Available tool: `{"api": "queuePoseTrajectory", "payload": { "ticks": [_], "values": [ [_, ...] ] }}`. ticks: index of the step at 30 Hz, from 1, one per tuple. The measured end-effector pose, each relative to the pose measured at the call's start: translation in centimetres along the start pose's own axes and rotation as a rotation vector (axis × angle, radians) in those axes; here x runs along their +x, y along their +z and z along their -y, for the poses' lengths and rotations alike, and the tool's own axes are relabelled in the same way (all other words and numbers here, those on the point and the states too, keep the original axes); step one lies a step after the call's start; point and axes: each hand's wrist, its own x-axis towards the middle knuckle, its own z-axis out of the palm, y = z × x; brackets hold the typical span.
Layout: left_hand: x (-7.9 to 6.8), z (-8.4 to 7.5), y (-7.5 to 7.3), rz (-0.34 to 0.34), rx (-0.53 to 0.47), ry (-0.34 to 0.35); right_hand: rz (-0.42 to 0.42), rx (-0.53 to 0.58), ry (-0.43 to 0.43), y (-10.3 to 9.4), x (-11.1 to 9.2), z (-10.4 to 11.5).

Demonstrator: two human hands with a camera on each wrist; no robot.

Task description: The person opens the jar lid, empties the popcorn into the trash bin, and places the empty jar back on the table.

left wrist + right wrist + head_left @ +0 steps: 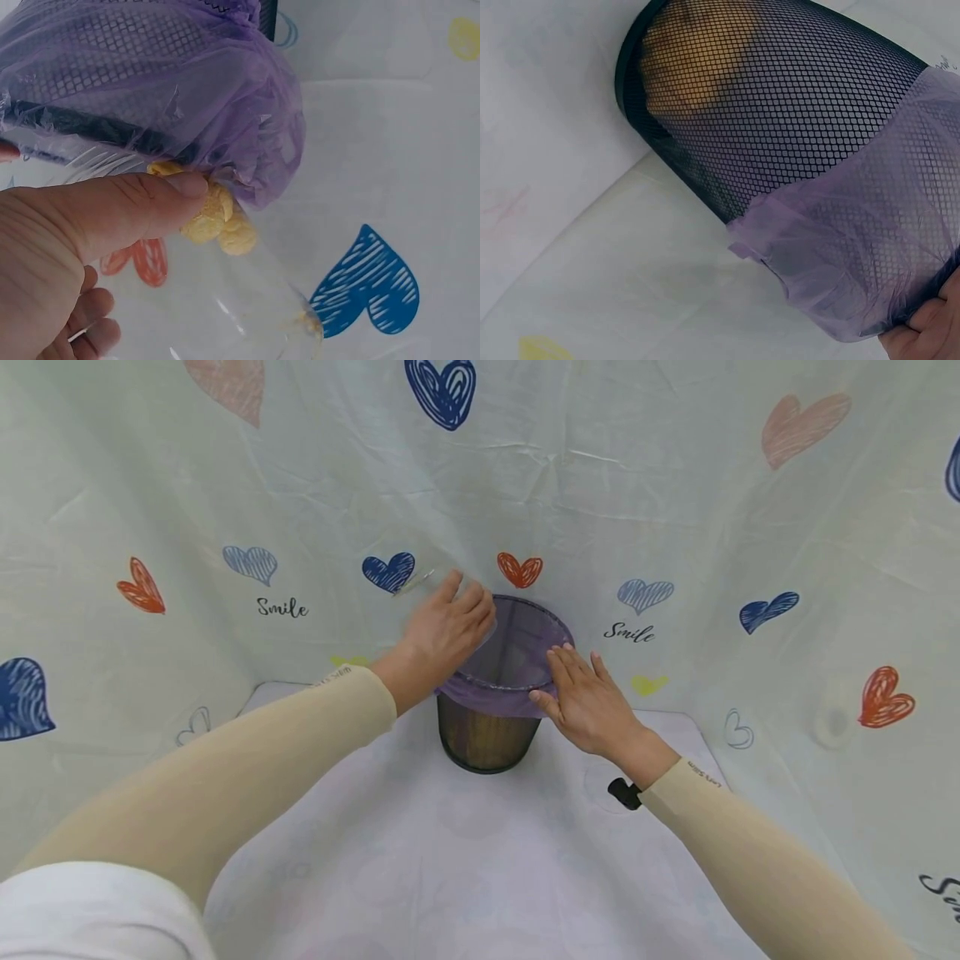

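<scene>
A black mesh wastebasket (487,739) stands upright, lined with a purple plastic bag (487,695) folded over its rim. At the basket's left rim, my left hand (448,631) holds a tilted clear plastic container (247,300); its exact kind is hard to make out. Yellow pieces like popcorn (238,234) show beside the left thumb (142,202). My right hand (596,710) rests against the right side of the lined rim, fingers fairly straight. Through the mesh in the right wrist view, an orange-yellow mass (697,64) lies near the basket's bottom.
White cloth printed with hearts and "Smile" hangs as a backdrop (562,485) close behind the basket. The basket stands on a white-covered table (480,860) near its far edge. Both forearms reach in from the front.
</scene>
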Motion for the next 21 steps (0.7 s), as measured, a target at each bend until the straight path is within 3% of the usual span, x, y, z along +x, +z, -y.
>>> {"api": "queuePoseTrajectory", "payload": {
  "ticks": [13, 21],
  "values": [
    [-0.20, 0.60, 0.35, -0.055, 0.004, -0.012, -0.026, 0.000, -0.016, 0.26, 0.07, -0.12],
    [-0.25, 0.56, 0.54, -0.015, 0.060, 0.025, -0.026, -0.004, -0.009, 0.32, 0.04, -0.07]
  ]
}}
